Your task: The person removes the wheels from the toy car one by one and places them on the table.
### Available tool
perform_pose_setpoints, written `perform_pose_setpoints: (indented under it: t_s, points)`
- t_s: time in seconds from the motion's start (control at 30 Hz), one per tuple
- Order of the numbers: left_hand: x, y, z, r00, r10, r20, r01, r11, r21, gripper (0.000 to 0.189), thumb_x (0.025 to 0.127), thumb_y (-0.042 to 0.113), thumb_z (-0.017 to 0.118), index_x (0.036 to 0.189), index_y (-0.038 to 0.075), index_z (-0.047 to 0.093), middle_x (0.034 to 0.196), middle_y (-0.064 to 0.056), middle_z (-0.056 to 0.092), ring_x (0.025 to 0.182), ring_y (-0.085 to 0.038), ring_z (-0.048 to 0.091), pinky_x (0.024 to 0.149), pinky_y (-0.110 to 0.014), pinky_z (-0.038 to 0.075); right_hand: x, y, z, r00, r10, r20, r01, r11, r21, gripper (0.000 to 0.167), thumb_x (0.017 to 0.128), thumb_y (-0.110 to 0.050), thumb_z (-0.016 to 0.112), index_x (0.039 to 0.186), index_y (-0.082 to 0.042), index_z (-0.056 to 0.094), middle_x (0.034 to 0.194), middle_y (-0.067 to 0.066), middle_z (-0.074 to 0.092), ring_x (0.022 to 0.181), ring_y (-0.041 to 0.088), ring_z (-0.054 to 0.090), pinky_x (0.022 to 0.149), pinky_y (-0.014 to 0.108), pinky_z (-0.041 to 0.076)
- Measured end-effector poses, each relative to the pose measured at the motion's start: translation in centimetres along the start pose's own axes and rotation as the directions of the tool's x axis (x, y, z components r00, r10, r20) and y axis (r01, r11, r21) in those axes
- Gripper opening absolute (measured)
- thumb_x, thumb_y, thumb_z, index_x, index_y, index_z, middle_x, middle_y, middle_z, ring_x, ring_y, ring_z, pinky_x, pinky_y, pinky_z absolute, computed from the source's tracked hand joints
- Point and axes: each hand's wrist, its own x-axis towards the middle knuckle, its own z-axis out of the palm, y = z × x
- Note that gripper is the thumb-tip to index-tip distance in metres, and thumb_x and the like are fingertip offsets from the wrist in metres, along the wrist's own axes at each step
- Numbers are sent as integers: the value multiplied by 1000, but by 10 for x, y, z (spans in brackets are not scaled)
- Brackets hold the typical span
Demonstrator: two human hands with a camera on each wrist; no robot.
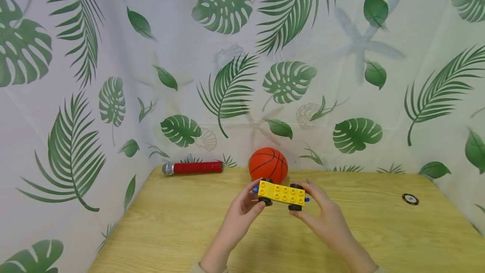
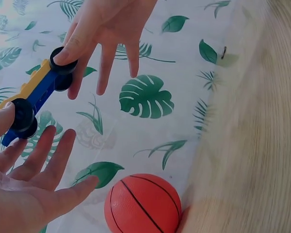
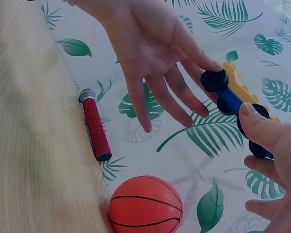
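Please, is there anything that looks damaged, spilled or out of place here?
Nothing stands out: the toy car looks whole, and the microphone, ball and round disc lie on the table with no visible damage or spill.

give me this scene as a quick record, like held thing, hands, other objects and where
held: yellow-and-blue toy vehicle, raised above the table
wheels: four, black
left hand: pinches the vehicle's left end
right hand: pinches its right end
far edge: red microphone, lying; orange basketball, right of it
right side: small round black-and-white chip, lying flat
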Motion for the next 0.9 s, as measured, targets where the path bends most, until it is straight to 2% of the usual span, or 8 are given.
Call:
perform_pose_setpoints:
  t_s: [0.17, 0.27, 0.43, 0.57, 0.77, 0.9]
  points:
    - [0, 5, 2, 1000, 9, 8, -8, 994, -114, 57, 99, 24, 60, 152, 18, 39, 133, -20, 59, 118, -28, 63, 105, -40, 48, 1, -5, 1, 999, -13, -35, 14, 1000, 27, 63, 74, -13, 86, 132, -12, 60, 145, 20, 52, 136, 45, 45, 102, 68, 39]
    - [-1, 8, 4, 1000, -1, 17, 4, 979, -206, 59, 98, 23, 61, 152, 19, 38, 139, -19, 56, 119, -27, 64, 106, -42, 47, 0, -8, 1, 998, -19, -62, 22, 999, 39, 64, 72, -11, 87, 131, -12, 61, 142, 18, 56, 136, 42, 46, 102, 67, 40]
    - [-3, 11, 9, 999, -53, 3, 50, 920, -389, 59, 98, 21, 63, 152, 20, 38, 144, -16, 54, 118, -22, 65, 105, -42, 47, -1, -9, 5, 995, -15, -101, 21, 998, 55, 66, 69, -6, 88, 129, -10, 61, 137, 16, 61, 137, 41, 45, 103, 66, 39]
    - [-3, 11, 14, 997, -68, -44, 37, 867, -498, 61, 98, 17, 63, 152, 19, 36, 141, -16, 57, 112, -19, 67, 104, -43, 48, -1, -8, 9, 991, -21, -134, 30, 997, 66, 67, 68, -3, 88, 129, -10, 62, 136, 15, 62, 137, 41, 45, 103, 66, 39]
    - [-3, 9, 21, 989, -96, -116, 7, 801, -598, 61, 97, 12, 62, 151, 21, 34, 137, -16, 60, 109, -23, 69, 100, -47, 50, -2, -10, 14, 986, -1, -167, 15, 996, 83, 67, 67, -1, 88, 128, -11, 62, 135, 16, 63, 135, 40, 48, 103, 66, 39]
    - [-2, 8, 24, 984, -105, -145, -11, 773, -635, 61, 99, 10, 60, 152, 23, 33, 133, -15, 63, 110, -25, 69, 98, -48, 51, -1, -11, 19, 982, 12, -190, 5, 996, 88, 66, 68, 0, 88, 128, -9, 62, 132, 12, 65, 135, 37, 48, 105, 62, 40]
